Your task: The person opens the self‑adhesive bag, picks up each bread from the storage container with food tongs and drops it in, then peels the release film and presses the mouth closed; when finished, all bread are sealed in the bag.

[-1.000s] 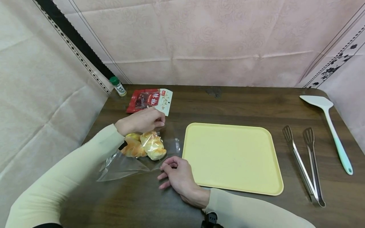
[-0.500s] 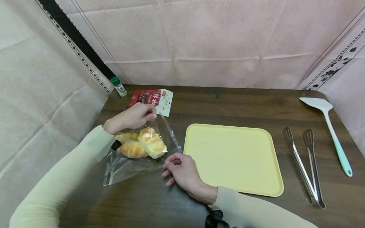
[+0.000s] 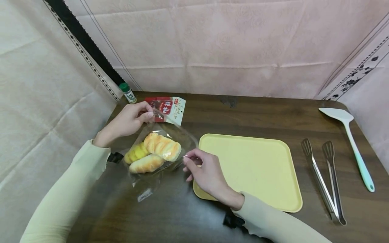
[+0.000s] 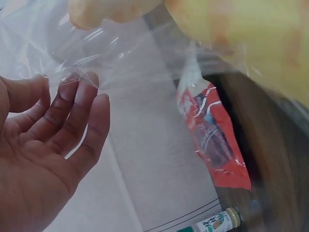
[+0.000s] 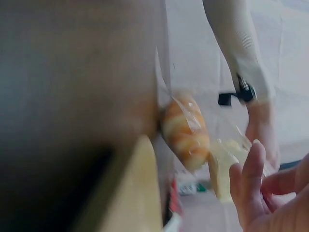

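Between my hands is a clear plastic bag (image 3: pixel 145 194) with bread rolls in it. Two are golden, a striped roll (image 3: pixel 162 145) and a smoother roll (image 3: pixel 146 163); the third is a yellow roll (image 3: pixel 136 152). My left hand (image 3: pixel 126 119) pinches the bag's far left edge between thumb and fingers. In the left wrist view, its other fingers (image 4: pixel 99 121) are loosely bent under the film. My right hand (image 3: pixel 209 173) pinches the bag's right edge, over the left side of the yellow tray (image 3: pixel 249 168). The striped bread also shows in the right wrist view.
A red and white food packet (image 3: pixel 177 109) lies behind the bag, partly covered by my left hand. Beside it stands a small green-capped bottle (image 3: pixel 128 93). Right of the tray lie metal tongs (image 3: pixel 323 187) and a white spatula (image 3: pixel 354 141) with a mint handle. Cloth walls (image 3: pixel 231 50) enclose the table.
My left hand has moved left and away from me, drawing the bag's edge along. My right hand has shifted right and up over the tray's edge. The bag is spread wider and the rolls have shifted.
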A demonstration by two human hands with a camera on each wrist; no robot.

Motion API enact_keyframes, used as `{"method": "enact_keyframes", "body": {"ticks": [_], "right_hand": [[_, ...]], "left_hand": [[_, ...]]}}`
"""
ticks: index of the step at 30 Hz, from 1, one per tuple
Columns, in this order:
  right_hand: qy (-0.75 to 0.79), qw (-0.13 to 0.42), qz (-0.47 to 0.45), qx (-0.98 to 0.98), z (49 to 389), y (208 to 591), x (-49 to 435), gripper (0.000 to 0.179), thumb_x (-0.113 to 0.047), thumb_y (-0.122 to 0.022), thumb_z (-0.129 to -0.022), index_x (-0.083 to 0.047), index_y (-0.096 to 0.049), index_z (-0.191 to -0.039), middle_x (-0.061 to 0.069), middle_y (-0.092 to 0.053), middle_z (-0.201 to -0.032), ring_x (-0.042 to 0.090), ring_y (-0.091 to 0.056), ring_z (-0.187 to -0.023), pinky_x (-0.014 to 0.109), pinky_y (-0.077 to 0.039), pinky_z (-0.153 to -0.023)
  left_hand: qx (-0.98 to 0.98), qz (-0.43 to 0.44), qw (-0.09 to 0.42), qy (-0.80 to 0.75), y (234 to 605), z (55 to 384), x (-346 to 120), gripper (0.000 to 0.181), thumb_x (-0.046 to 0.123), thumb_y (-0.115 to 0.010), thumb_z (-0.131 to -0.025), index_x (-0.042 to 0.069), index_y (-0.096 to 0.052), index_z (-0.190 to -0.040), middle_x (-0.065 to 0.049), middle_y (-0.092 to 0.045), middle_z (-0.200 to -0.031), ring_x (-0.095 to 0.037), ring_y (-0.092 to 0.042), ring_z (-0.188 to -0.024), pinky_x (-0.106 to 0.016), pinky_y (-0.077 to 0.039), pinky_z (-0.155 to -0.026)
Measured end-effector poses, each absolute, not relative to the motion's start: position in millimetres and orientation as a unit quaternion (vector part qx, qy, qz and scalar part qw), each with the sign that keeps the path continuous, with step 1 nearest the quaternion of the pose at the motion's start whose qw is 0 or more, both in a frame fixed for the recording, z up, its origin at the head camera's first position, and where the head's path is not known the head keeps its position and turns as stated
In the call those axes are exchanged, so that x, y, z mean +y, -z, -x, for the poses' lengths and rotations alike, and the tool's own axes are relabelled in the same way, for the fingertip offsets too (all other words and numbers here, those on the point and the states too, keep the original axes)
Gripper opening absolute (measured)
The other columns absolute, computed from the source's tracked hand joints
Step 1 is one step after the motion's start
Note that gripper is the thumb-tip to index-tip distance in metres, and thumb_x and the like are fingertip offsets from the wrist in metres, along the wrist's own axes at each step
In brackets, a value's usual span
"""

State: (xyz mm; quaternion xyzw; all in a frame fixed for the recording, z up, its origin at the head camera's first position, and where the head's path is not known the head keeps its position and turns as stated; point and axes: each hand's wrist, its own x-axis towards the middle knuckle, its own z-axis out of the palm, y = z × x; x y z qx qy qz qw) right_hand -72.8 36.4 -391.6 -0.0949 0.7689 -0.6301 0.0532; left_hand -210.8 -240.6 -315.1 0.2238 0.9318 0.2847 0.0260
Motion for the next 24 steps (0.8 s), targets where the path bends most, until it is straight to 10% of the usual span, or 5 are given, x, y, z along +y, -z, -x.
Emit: {"method": "enact_keyframes", "body": {"ticks": [9,16,24], "right_hand": [[0.574,-0.051,0.179,0.797,89,372,54,0.007,-0.004,-0.072,-0.103,-0.001,-0.078,-0.104,0.013,-0.073,-0.097,0.014,-0.071,-0.064,0.032,-0.064,-0.061],[0.480,-0.152,0.256,0.825,105,354,69,0.006,-0.005,-0.076,-0.100,-0.004,-0.081,-0.103,0.009,-0.076,-0.095,0.016,-0.074,-0.068,0.023,-0.060,-0.063],[0.407,-0.210,0.317,0.831,118,330,77,0.006,-0.005,-0.077,-0.099,-0.003,-0.081,-0.104,0.007,-0.077,-0.097,0.015,-0.068,-0.079,0.028,-0.056,-0.064]], "left_hand": [[0.910,-0.197,-0.062,-0.360,308,186,-253,0.013,0.012,-0.060,-0.111,0.003,-0.068,-0.105,-0.009,-0.076,-0.097,-0.001,-0.064,-0.081,-0.020,-0.047,-0.071],[0.869,-0.187,-0.117,-0.443,309,170,-257,0.011,0.004,-0.059,-0.110,-0.003,-0.065,-0.104,0.019,-0.071,-0.091,-0.002,-0.066,-0.084,-0.014,-0.050,-0.075],[0.832,-0.191,-0.172,-0.492,309,154,-257,0.013,-0.001,-0.056,-0.110,-0.011,-0.061,-0.103,0.018,-0.071,-0.092,-0.004,-0.067,-0.086,-0.014,-0.052,-0.078]]}}
